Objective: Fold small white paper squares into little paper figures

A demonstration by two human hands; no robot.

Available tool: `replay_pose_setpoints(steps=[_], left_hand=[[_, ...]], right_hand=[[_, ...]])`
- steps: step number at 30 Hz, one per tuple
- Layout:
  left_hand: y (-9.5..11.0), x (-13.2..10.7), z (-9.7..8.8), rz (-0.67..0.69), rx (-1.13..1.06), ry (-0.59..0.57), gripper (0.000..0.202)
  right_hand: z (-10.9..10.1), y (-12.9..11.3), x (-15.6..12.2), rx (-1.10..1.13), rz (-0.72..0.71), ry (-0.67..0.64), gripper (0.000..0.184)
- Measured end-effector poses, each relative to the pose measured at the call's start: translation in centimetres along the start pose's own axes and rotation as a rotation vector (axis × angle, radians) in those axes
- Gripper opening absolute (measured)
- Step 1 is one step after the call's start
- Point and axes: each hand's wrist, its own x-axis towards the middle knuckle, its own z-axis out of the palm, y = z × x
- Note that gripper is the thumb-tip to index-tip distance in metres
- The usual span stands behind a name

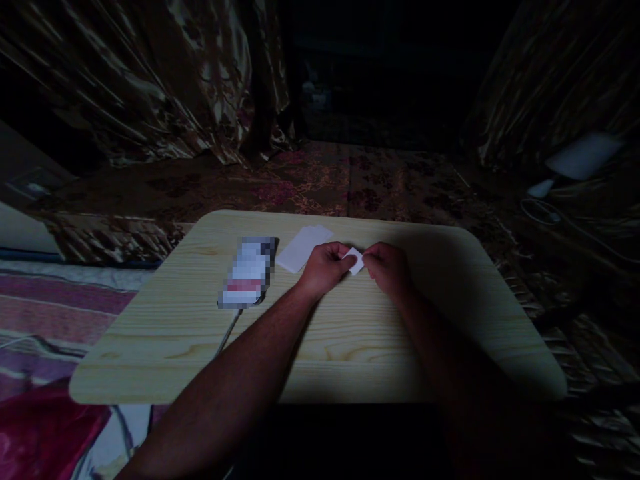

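A small white piece of paper [355, 262] is held between my two hands over the middle of the wooden table [350, 340]. My left hand [326, 267] pinches its left side, thumb on top. At its right edge, the closed fingertips of my right hand [387, 265] grip it too. Whether the paper is folded is too small to tell. Just beyond my left hand lie several white paper sheets [303, 248], loosely stacked and partly covered by that hand.
Left of the sheets a blurred-out phone [247, 272] lies with a cable [229, 333] running toward the near edge. Patterned cloth [300, 177] covers a ledge behind the table. A white lamp [583, 157] stands at right. Striped bedding [65, 300] is at left.
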Motion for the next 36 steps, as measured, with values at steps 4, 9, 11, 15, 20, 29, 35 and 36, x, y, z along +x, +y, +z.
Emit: replay_pose_setpoints(steps=[4,9,11,15,20,29,35,36], left_hand=[[0.33,-0.12,0.11,-0.017,-0.021,0.007,0.024],[0.52,-0.30,0.13,0.030,0.007,-0.032,0.028],[0.59,-0.39,0.17,0.059,0.009,-0.042,0.030],[0.67,-0.49,0.26,0.092,-0.012,-0.046,0.039],[0.52,-0.50,0.31,0.119,0.001,-0.067,0.041],[0.39,-0.57,0.32,0.145,0.036,-0.090,0.037],[0.30,-0.55,0.38,0.164,0.042,-0.094,0.033],[0.30,-0.55,0.37,0.168,0.049,-0.100,0.032]], right_hand=[[-0.07,0.05,-0.03,0.005,-0.010,0.004,0.012],[-0.03,0.06,-0.04,0.010,-0.030,-0.024,0.012],[-0.05,-0.02,-0.04,0.003,-0.032,-0.017,0.010],[-0.18,-0.30,-0.02,0.004,-0.011,-0.012,0.010],[-0.12,-0.20,0.05,0.000,-0.023,-0.008,0.011],[-0.05,-0.08,0.07,-0.007,-0.032,-0.001,0.011],[-0.16,-0.35,-0.03,-0.004,-0.018,0.001,0.012],[-0.16,-0.34,-0.05,-0.004,-0.017,-0.002,0.012]])
